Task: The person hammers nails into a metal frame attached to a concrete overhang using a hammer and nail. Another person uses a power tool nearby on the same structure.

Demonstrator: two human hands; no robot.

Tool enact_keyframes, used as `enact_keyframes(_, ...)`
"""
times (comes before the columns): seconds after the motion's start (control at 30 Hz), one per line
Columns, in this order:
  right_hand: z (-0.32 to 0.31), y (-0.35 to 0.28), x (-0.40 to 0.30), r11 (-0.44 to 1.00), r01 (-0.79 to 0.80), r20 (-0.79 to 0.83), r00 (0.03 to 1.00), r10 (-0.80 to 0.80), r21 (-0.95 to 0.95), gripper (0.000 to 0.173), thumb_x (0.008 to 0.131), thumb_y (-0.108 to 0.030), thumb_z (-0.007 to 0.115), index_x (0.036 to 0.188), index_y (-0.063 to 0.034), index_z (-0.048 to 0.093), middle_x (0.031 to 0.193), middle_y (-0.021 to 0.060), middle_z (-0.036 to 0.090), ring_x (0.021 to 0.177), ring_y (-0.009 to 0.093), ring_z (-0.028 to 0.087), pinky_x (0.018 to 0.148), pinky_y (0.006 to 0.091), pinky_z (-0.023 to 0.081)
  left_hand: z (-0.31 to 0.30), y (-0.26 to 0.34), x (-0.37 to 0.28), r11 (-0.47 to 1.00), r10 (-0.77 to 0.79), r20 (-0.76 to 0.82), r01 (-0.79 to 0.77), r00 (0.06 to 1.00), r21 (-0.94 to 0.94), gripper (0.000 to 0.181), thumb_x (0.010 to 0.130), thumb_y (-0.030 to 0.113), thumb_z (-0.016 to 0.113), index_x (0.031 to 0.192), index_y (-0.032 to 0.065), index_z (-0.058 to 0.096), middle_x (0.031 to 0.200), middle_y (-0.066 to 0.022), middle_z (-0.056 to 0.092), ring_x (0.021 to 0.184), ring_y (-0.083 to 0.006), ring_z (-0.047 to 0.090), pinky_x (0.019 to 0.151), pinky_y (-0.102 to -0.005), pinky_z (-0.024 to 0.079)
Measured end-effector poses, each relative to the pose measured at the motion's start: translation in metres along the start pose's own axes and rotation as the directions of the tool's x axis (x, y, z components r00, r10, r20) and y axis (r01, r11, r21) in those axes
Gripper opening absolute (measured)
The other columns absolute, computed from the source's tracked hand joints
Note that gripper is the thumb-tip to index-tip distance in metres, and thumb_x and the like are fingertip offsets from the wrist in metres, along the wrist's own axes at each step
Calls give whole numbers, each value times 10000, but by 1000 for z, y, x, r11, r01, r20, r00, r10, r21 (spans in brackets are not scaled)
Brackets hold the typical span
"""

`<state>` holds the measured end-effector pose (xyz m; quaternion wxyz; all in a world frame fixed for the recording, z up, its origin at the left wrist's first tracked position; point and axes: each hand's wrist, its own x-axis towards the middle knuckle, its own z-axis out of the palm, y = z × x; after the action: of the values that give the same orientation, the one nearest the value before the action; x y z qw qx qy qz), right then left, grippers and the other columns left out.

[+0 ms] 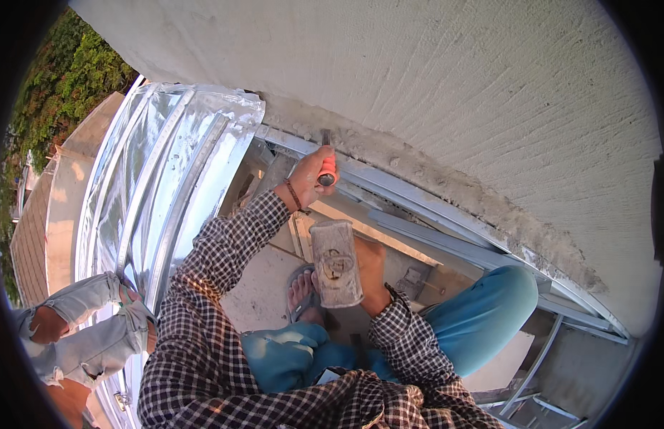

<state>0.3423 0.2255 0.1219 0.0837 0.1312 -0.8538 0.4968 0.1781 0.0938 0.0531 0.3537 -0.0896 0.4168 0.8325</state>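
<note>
My left hand (pixel 310 174) grips the orange handle of a chisel (pixel 326 169), whose dark metal blade points at the rough lower edge of a plastered wall (pixel 418 64). Below and to the right, my right hand (pixel 370 265) is closed around the handle of a hammer, most of it hidden behind the head. The blocky, worn hammer head (pixel 336 264) faces up towards me, apart from the chisel. Along the chipped strip of mortar (pixel 385 145) at the wall's foot runs a metal channel (pixel 418 195).
Shiny foil sheeting (pixel 198 155) over metal battens lies at the left. A person in ripped jeans (pixel 96 332) is beside it. Under me are open gaps between metal frame members (pixel 536 364), with a lower floor (pixel 262 289) showing. A tiled roof (pixel 31 241) and trees stand beyond.
</note>
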Motion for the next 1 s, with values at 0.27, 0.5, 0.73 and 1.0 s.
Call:
enact_keyframes(0.27,-7,-16,11,929,363,-215,915,-341,70,233,685,-85,732,631,-32,511,558,83,438,469,259,460,439,358,346,5,9,-7,988,-99,7,100,995,-122,248,926,310,491,844,79,458,562,-57,425,403,-110,312,325,-228,254)
enact_keyframes(0.5,10,33,8,963,-261,-1,965,262,71,291,701,-147,708,941,8,648,711,226,625,666,375,640,572,395,485,15,7,5,993,-66,-190,46,979,-109,229,916,297,514,859,77,479,610,-66,472,413,-116,380,331,-222,292)
enact_keyframes(0.73,6,9,4,987,8,-61,998,2,161,217,704,-153,707,840,-8,621,685,175,576,628,345,598,544,383,450,4,19,-4,996,-71,-29,70,997,-48,237,918,300,507,884,69,464,634,-76,481,427,-114,385,346,-228,291)
enact_keyframes(1.0,12,36,24,973,-221,-90,970,227,73,268,730,-121,682,945,31,633,864,220,651,807,375,647,661,375,505,18,17,13,995,-78,-279,58,957,-78,249,920,299,509,900,54,464,656,-69,497,426,-112,381,351,-222,281)
